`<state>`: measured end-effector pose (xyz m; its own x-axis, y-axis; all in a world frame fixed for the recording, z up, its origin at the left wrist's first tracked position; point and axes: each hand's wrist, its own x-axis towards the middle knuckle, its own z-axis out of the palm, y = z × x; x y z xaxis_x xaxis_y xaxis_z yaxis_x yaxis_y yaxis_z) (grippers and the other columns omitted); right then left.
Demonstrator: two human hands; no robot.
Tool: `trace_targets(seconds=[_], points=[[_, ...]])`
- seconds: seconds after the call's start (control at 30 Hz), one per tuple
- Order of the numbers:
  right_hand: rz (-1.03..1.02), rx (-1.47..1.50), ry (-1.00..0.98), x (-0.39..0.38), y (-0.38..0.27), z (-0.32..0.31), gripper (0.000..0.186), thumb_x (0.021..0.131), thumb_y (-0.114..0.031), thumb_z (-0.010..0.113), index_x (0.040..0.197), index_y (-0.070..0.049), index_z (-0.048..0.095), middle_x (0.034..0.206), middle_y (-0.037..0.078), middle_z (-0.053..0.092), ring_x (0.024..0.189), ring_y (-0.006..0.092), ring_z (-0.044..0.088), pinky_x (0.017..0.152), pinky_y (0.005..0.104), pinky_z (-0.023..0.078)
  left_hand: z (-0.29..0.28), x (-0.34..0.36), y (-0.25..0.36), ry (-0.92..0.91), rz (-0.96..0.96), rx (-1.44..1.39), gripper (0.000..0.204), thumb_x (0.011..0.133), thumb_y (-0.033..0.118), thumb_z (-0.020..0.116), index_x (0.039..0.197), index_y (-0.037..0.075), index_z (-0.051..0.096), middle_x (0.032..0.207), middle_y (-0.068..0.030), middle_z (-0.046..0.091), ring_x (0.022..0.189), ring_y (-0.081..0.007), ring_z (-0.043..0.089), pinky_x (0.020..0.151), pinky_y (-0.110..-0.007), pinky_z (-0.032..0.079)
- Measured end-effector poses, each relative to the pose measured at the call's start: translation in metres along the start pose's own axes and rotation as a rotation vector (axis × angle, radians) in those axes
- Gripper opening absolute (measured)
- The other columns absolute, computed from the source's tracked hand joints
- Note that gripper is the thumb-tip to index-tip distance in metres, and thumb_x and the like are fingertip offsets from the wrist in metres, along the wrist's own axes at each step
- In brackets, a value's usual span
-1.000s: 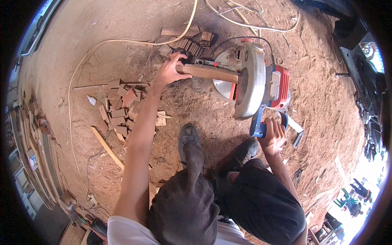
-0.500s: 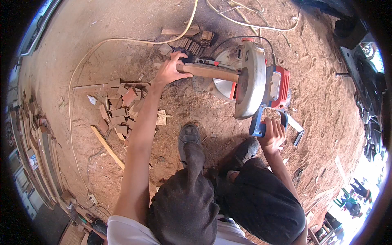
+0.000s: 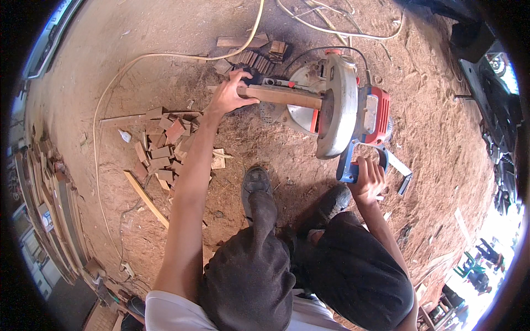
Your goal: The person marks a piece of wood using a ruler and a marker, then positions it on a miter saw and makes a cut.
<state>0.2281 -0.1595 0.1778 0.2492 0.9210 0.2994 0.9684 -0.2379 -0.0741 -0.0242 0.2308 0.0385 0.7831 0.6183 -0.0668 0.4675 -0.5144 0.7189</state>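
A miter saw (image 3: 338,110) with a pale blade guard, red motor housing and blue handle stands on the dirt ahead of me. My right hand (image 3: 369,179) is wrapped round its blue handle (image 3: 348,165). A strip of wood (image 3: 287,97) lies along the saw's fence, its right end at the guard. My left hand (image 3: 227,95) grips the strip near its left end, thumb on the near side and fingers over the far side. The guard hides the blade and where it meets the wood.
Small cut wood blocks (image 3: 163,149) lie heaped left of the saw, near a long yellowish stick (image 3: 146,198). Beyond the saw are stacked wood pieces (image 3: 254,60) and a pale cable (image 3: 149,54). Long boards (image 3: 55,209) line the far left. My shoes (image 3: 255,182) are close to the saw.
Almost nothing differs. The whole view has shifted very slightly; both hands keep their holds on the wood strip and the saw handle.
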Motion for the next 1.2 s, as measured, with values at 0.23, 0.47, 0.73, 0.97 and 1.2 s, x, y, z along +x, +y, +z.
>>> trace_targets(seconds=[0.23, 0.47, 0.73, 0.97, 1.2], points=[[0.047, -0.001, -0.055, -0.009, 0.003, 0.003, 0.041, 0.073, -0.03, 0.077, 0.104, -0.005, 0.065, 0.087, 0.009, 0.066, 0.078, 0.0277, 0.067, 0.072, 0.0401, 0.048, 0.002, 0.0, 0.002, -0.004, -0.024, -0.026, 0.081, 0.071, 0.041, 0.097, 0.135, 0.013, 0.056, 0.146, -0.0134, 0.056, 0.112, -0.0339, 0.073, 0.092, -0.048, 0.059], [0.042, 0.005, -0.044, -0.008, 0.002, 0.004, 0.039, 0.073, -0.025, 0.076, 0.105, -0.006, 0.066, 0.087, 0.008, 0.066, 0.078, 0.0275, 0.067, 0.072, 0.0394, 0.048, 0.0, 0.0, 0.004, -0.01, -0.051, -0.021, 0.081, 0.07, 0.04, 0.098, 0.135, 0.013, 0.056, 0.148, -0.0126, 0.056, 0.115, -0.0343, 0.073, 0.093, -0.048, 0.059], [0.045, -0.005, -0.047, -0.007, 0.001, 0.003, 0.037, 0.073, -0.022, 0.075, 0.105, -0.006, 0.066, 0.087, 0.008, 0.067, 0.079, 0.0276, 0.068, 0.072, 0.0394, 0.049, 0.002, 0.001, 0.003, 0.024, -0.017, -0.01, 0.08, 0.07, 0.042, 0.098, 0.133, 0.012, 0.057, 0.145, -0.0106, 0.059, 0.113, -0.032, 0.073, 0.094, -0.048, 0.059], [0.025, 0.013, -0.001, -0.003, 0.0, 0.006, 0.034, 0.08, -0.032, 0.073, 0.101, -0.007, 0.064, 0.084, 0.008, 0.064, 0.075, 0.0265, 0.066, 0.068, 0.0391, 0.047, 0.002, 0.001, 0.002, 0.026, -0.015, -0.001, 0.079, 0.069, 0.042, 0.098, 0.129, 0.011, 0.057, 0.145, -0.0085, 0.059, 0.112, -0.0306, 0.074, 0.093, -0.047, 0.059], [0.031, 0.029, -0.004, -0.008, 0.002, 0.009, 0.034, 0.077, -0.022, 0.076, 0.105, -0.006, 0.065, 0.085, 0.008, 0.065, 0.077, 0.0278, 0.067, 0.07, 0.0398, 0.047, 0.003, 0.002, 0.0, 0.011, -0.021, -0.005, 0.078, 0.069, 0.041, 0.098, 0.127, 0.01, 0.057, 0.141, -0.0091, 0.061, 0.11, -0.0297, 0.075, 0.09, -0.045, 0.06]])
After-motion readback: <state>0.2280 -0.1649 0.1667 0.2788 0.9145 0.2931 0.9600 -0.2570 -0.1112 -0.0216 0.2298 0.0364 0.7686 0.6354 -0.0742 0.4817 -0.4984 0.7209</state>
